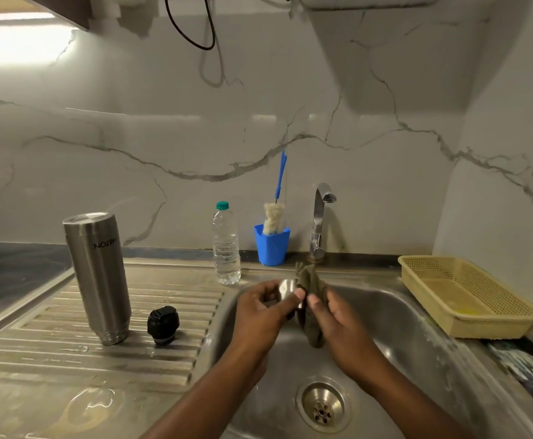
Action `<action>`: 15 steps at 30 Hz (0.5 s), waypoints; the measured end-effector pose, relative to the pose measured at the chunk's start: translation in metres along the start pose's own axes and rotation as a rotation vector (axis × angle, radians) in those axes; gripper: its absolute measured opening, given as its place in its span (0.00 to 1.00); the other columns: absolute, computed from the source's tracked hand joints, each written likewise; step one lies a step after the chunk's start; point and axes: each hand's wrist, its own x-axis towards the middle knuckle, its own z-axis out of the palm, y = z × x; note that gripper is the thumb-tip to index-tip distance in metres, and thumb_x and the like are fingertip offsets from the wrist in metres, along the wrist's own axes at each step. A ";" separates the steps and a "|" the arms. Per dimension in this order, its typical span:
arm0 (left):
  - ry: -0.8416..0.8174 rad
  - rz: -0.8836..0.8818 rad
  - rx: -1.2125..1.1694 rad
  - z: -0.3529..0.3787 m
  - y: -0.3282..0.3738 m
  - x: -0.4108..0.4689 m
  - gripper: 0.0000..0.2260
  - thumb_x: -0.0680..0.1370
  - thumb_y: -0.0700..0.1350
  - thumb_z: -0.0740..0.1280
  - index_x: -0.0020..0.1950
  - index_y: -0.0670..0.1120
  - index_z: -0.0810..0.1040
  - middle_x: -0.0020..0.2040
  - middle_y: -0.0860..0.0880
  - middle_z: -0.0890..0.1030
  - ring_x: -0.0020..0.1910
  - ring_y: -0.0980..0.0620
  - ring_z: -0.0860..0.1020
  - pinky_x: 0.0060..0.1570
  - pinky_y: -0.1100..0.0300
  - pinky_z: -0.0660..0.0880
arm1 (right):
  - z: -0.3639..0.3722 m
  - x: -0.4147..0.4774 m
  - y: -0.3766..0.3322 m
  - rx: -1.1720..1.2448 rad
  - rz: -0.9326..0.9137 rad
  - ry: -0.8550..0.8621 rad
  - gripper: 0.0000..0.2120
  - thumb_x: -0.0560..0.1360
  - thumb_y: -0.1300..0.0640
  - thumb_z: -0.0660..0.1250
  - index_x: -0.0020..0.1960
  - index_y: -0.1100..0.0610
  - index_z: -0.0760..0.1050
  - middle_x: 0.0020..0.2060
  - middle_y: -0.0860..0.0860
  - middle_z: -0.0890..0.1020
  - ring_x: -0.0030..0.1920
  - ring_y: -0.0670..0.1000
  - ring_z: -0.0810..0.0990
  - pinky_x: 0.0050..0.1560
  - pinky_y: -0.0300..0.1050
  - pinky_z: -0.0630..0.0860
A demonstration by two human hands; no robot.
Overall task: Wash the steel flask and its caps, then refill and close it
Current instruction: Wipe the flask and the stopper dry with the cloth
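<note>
The steel flask (99,277) stands upside down on the ribbed draining board, left of the sink. Its black inner cap (163,324) lies on the board just to the right of it. Over the sink basin (401,315) my left hand (260,312) grips the steel outer cap (285,288). My right hand (338,318) holds a dark green scrub cloth (309,280) against that cap. Much of the cap is hidden behind my fingers and the cloth.
A plastic water bottle (226,245) with a teal lid, a blue cup (271,245) holding a bottle brush (273,217) and the tap (320,217) line the sink's back edge. A yellow basket (468,296) sits at the right. The drain (322,403) lies below my hands.
</note>
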 end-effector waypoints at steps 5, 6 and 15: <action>0.082 -0.096 -0.167 -0.006 -0.006 0.006 0.10 0.78 0.43 0.74 0.53 0.36 0.84 0.48 0.37 0.87 0.52 0.37 0.86 0.61 0.41 0.82 | 0.012 -0.005 -0.001 -0.167 -0.125 -0.064 0.25 0.87 0.54 0.59 0.81 0.39 0.60 0.76 0.38 0.70 0.76 0.36 0.66 0.76 0.39 0.65; 0.064 -0.095 -0.166 -0.006 -0.006 0.005 0.11 0.78 0.43 0.74 0.54 0.37 0.84 0.50 0.37 0.87 0.53 0.37 0.85 0.62 0.41 0.82 | 0.011 -0.004 -0.001 -0.149 -0.133 -0.039 0.25 0.87 0.55 0.59 0.81 0.40 0.61 0.75 0.38 0.71 0.75 0.35 0.66 0.75 0.36 0.66; -0.033 -0.100 -0.223 -0.004 0.000 0.005 0.10 0.81 0.40 0.70 0.60 0.39 0.84 0.55 0.37 0.87 0.57 0.41 0.86 0.59 0.51 0.83 | 0.004 0.000 0.008 -0.041 0.143 0.060 0.11 0.86 0.49 0.58 0.57 0.47 0.80 0.49 0.48 0.86 0.53 0.48 0.85 0.54 0.45 0.81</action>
